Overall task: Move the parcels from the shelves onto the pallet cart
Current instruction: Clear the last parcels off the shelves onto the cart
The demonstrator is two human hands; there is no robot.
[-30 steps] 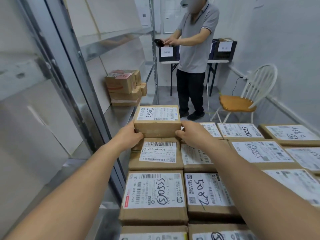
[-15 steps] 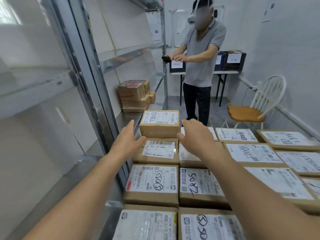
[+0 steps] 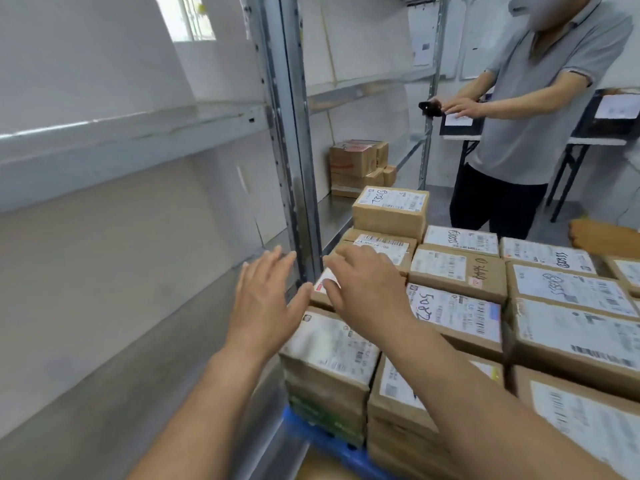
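— Parcels: where do they lie?

— On my screen most of them lie label-up in tight rows on the blue pallet cart, filling the right of the view and stacked several deep. One top parcel sits alone on the far left corner of the load. Farther off and to the left, a small stack of shelf parcels rests on the shelves.

— And the hands?

— Both are released and hold nothing. The left hand has its fingers straight and spread, in front of the metal upright, just left of the load. The right hand, fingers also straight, is over the left column of parcels and covers part of a label. I cannot tell whether it touches the cardboard. The two hands are near each other but apart.

— Anything else?

— A person in a grey shirt stands far right by a table, holding a dark device. A wooden chair seat shows at the right edge.
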